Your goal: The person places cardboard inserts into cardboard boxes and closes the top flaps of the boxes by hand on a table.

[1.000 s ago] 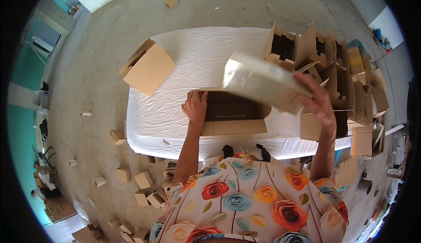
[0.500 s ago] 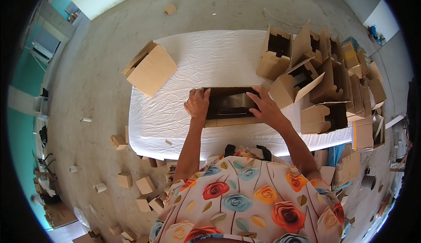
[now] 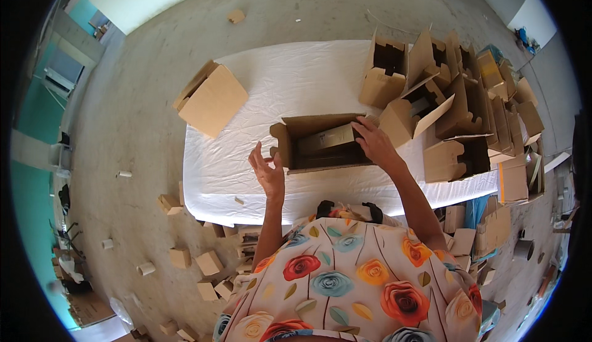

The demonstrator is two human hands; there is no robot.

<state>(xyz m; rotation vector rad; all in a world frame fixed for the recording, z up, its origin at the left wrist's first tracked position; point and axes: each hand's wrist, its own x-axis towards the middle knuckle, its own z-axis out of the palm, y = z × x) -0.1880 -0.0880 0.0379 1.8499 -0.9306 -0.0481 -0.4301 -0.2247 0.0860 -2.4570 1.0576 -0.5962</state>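
An open cardboard box (image 3: 333, 164) lies on the white-covered table in front of me. Inside it rests a smaller greyish-tan block-like item (image 3: 333, 138), slanted, its right end hidden by my fingers. My right hand (image 3: 375, 142) grips the box's right end, with fingertips over the far corner. At the other end, a notched flap (image 3: 280, 144) stands out. Beside that flap my left hand (image 3: 267, 172) is held with fingers spread and nothing visible in them; whether a fingertip touches the flap I cannot tell.
Several open, upright cardboard boxes (image 3: 388, 74) crowd the table's right side. Another carton (image 3: 214, 103) sits at the far left corner of the white table cover (image 3: 296, 64). Small cardboard pieces (image 3: 209, 263) and pale tubes (image 3: 146, 268) lie scattered on the floor at left.
My left hand has let go of the box's left end and moved down and left, fingers opening. The notched flap there now shows. The item inside looks more visible, at a different slant.
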